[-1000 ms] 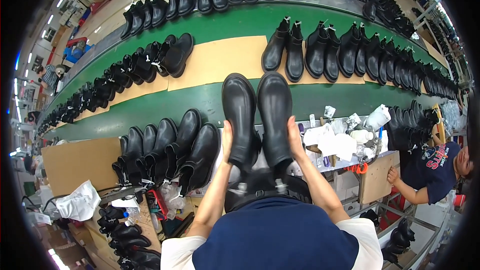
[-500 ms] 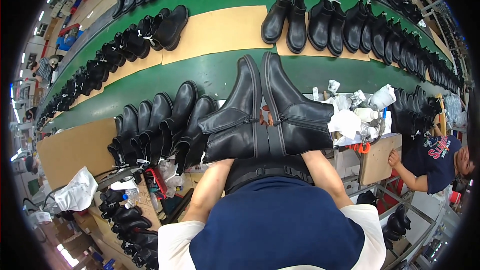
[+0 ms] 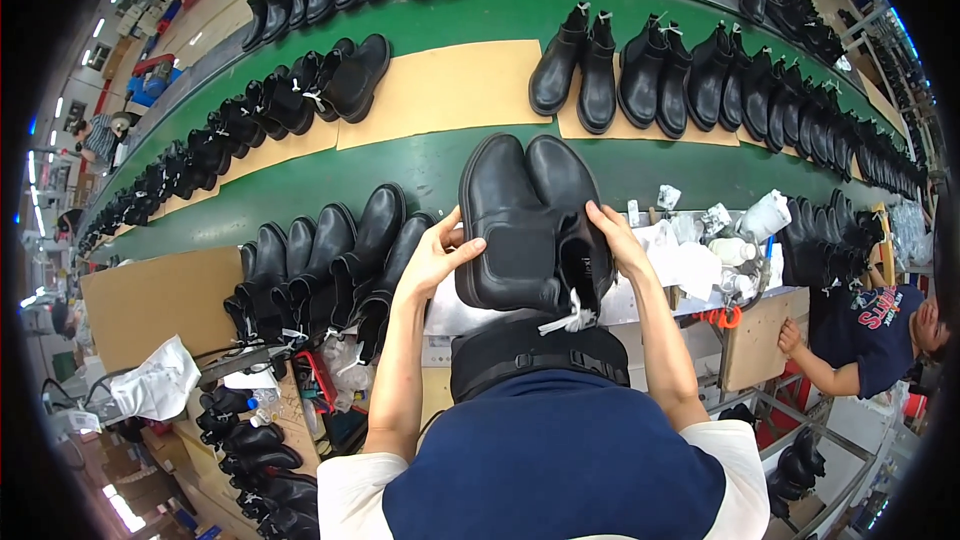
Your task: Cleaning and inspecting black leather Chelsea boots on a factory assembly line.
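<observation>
Close in front of me I hold a pair of black leather ankle boots, pressed side by side with their toes pointing away. My left hand (image 3: pixel 437 255) grips the outer side of the left boot (image 3: pixel 497 180), its thumb near a dark elastic side panel. At the right boot (image 3: pixel 562 172), my right hand (image 3: pixel 617 238) is closed on the upper near the shaft. The right boot's opening partly faces up, and a white tie (image 3: pixel 572 319) hangs at the near end of the pair. Both hands' far fingers are partly hidden.
More black boots (image 3: pixel 345 240) stand at my left beside a brown cardboard sheet (image 3: pixel 165 295). Rows of boots (image 3: pixel 640 75) line the green conveyor (image 3: pixel 440 165) ahead. White bottles and crumpled paper (image 3: pixel 685 258) lie at right, near orange-handled scissors (image 3: pixel 733 317). Another person (image 3: pixel 865 335) stands far right.
The boots have turned from showing their zipped sides, soles facing each other, to lying side by side with an elastic panel and an opening showing. My hands have moved to their outer sides.
</observation>
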`<action>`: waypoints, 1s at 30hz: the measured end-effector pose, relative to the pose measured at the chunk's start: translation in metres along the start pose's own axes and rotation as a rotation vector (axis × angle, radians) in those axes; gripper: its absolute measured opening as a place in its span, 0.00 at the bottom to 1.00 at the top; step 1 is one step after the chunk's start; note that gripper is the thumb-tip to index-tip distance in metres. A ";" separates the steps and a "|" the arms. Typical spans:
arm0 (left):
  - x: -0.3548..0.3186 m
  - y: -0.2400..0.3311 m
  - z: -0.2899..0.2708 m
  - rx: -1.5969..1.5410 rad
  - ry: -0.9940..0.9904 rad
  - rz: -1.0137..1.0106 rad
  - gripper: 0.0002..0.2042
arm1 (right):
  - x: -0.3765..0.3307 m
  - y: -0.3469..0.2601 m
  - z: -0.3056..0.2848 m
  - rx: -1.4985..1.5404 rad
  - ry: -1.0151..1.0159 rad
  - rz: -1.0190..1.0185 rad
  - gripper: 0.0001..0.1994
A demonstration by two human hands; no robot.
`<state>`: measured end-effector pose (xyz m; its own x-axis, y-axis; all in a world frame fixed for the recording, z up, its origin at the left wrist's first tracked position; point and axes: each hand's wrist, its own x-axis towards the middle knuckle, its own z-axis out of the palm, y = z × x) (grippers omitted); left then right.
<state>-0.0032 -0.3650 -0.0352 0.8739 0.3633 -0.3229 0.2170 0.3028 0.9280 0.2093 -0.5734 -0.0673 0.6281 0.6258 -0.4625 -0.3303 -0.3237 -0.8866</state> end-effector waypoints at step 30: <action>0.043 -0.014 0.059 -1.012 0.272 -0.328 0.22 | 0.003 0.004 0.003 0.975 -0.190 0.164 0.19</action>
<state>0.0568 -0.4052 -0.0516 0.6867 0.2779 -0.6717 -0.1449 0.9578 0.2481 0.2076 -0.5702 -0.0722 0.4284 0.7559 -0.4952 -0.8885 0.2527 -0.3830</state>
